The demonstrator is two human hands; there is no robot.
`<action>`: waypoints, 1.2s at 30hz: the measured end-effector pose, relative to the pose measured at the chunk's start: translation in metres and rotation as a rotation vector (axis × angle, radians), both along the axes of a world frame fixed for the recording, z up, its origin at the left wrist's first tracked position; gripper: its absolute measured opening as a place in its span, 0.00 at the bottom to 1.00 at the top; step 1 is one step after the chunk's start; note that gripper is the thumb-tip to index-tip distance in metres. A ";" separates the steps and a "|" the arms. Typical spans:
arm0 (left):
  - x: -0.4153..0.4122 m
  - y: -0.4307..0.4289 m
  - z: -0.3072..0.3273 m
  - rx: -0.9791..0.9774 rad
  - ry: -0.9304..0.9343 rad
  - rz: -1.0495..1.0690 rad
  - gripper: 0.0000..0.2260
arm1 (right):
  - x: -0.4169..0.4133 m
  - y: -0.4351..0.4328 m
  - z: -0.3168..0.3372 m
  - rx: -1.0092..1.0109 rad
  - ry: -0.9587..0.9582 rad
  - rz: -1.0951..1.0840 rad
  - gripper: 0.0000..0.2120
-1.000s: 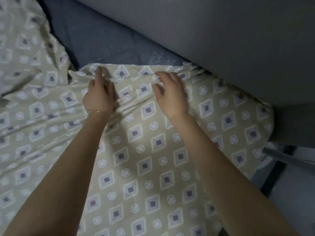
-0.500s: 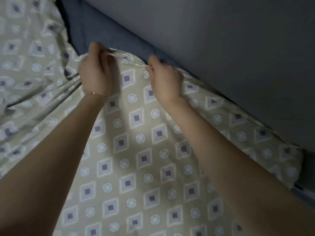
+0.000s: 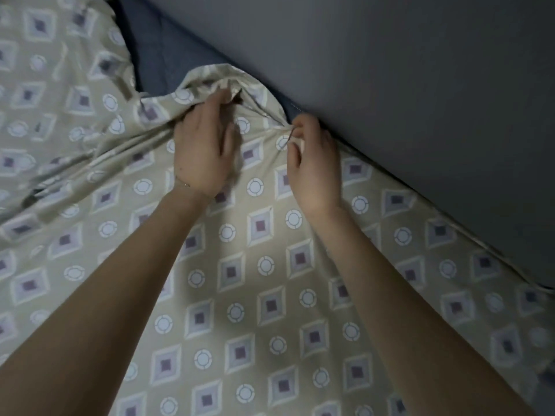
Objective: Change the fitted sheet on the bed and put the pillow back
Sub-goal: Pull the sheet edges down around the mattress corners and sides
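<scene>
A beige fitted sheet [image 3: 258, 265] printed with purple diamonds and white circles covers most of the bed. Its far edge is bunched into a raised fold near the wall. My left hand [image 3: 204, 148] grips that bunched fold from this side, fingers curled into the cloth. My right hand [image 3: 312, 163] pinches the sheet's hem beside the wall, fingers closed on the fabric. A strip of bare blue mattress [image 3: 162, 58] shows beyond the fold. No pillow is in view.
A grey wall [image 3: 390, 85] runs diagonally along the bed's far side, tight against the mattress edge. Loose, wrinkled sheet [image 3: 54, 100] lies heaped to the left.
Both hands have shifted right along the wall edge. The left hand has gathered more cloth into a raised bunch. The view has moved closer.
</scene>
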State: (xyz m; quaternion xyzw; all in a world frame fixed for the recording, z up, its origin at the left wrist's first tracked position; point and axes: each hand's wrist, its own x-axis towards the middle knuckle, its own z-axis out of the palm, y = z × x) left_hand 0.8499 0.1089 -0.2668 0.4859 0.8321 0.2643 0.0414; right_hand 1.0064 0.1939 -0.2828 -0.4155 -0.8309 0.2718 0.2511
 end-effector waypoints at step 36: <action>-0.018 0.072 -0.021 -0.435 0.241 -0.248 0.30 | 0.051 -0.007 -0.023 0.197 -0.193 0.104 0.21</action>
